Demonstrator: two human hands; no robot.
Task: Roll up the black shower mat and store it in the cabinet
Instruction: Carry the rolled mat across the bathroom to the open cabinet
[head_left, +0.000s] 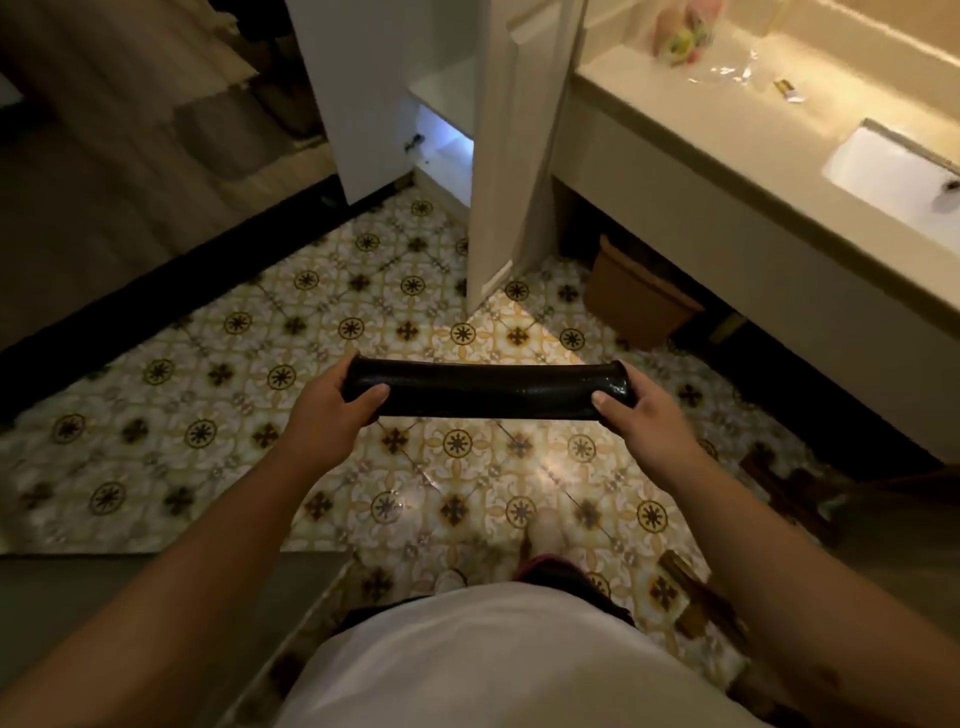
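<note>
The black shower mat (488, 389) is rolled into a tight tube and held level above the patterned floor, in the middle of the view. My left hand (332, 402) grips its left end and my right hand (641, 405) grips its right end, thumbs on top. Ahead stands the white cabinet (363, 104) with its door (511, 156) swung open toward me; a lit lower compartment (447, 150) and a shelf above it show inside.
A vanity counter (727, 130) with a white sink (893, 171) runs along the right, with small items on top. A brown bin (634, 296) sits under it. A dark threshold strip (182, 291) borders the tiles on the left. My foot (545, 530) is below.
</note>
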